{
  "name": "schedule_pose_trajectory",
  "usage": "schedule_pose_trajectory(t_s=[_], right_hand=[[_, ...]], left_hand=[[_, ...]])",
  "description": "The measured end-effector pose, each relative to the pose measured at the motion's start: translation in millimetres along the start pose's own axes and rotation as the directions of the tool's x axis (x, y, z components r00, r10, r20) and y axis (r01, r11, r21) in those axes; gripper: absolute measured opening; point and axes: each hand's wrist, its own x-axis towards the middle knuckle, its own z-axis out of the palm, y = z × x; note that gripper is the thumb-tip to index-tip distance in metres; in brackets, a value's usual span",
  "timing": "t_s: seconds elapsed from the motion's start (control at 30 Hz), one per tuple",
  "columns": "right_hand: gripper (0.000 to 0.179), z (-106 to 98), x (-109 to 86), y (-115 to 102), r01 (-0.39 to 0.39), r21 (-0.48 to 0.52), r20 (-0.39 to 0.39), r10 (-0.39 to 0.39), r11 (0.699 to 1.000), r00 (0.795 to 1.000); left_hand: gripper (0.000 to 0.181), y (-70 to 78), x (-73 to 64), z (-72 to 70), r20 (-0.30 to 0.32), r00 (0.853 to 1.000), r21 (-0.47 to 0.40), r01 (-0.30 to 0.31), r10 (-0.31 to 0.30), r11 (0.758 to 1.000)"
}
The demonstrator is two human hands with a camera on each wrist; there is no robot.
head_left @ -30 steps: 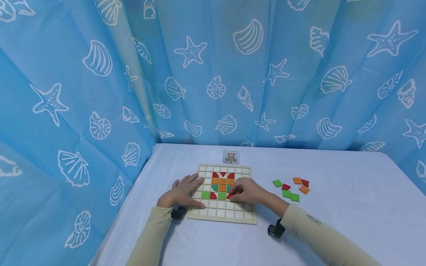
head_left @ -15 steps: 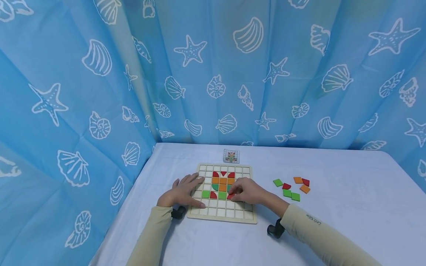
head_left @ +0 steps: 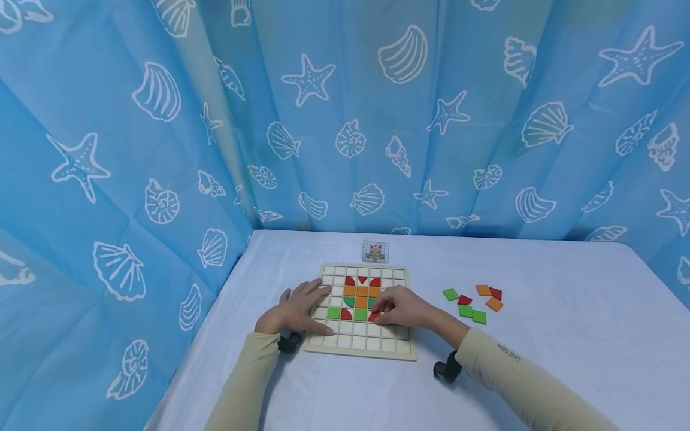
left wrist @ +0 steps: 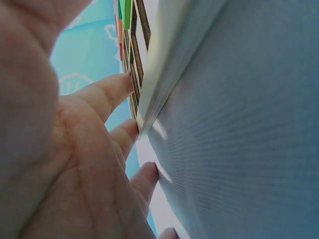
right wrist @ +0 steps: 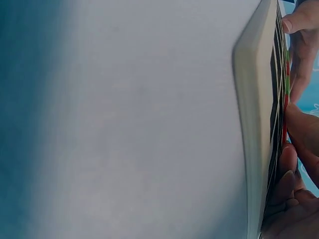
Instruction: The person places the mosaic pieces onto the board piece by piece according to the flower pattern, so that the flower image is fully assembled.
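Note:
A pale wooden grid board (head_left: 358, 353) lies on the white-covered table, with red, orange and green tiles set in its squares. My left hand (head_left: 295, 311) rests on its left side, fingers spread; in the left wrist view, fingertips touch the frame's edge (left wrist: 159, 64). With thumb and fingers, my right hand (head_left: 401, 308) pinches a red rounded tile (head_left: 373, 316) at a square just right of a light green tile (head_left: 360, 315). The right wrist view shows the red tile (right wrist: 285, 119) edge-on, low against the board. My right hand partly hides the tiles beneath it.
Loose tiles lie right of the board: several green squares (head_left: 478, 317), orange squares (head_left: 493, 304) and red rounded pieces (head_left: 464, 300). A small pattern card (head_left: 375, 252) lies behind the board. A blue shell-print curtain (head_left: 345, 120) hangs behind the table.
The red tile under my right fingers has shifted slightly and sits more squarely over its square. Both hands have hardly moved.

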Motion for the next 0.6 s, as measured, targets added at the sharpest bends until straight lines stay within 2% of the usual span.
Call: schedule_pose_trajectory(t_s=[0.33, 0.6], right_hand=[[0.009, 0.1, 2.2, 3.4, 0.001, 0.014, -0.003, -0.001, 1.000, 1.000], [0.014, -7.9, 0.9, 5.7, 0.015, 0.093, -0.012, -0.014, 0.996, 1.000]], left_hand=[[0.105, -1.2, 0.9, 0.7, -0.009, 1.000, -0.007, -0.008, 0.008, 1.000], [0.104, -1.0, 0.0, 0.6, -0.004, 1.000, 0.003, -0.004, 0.004, 1.000]])
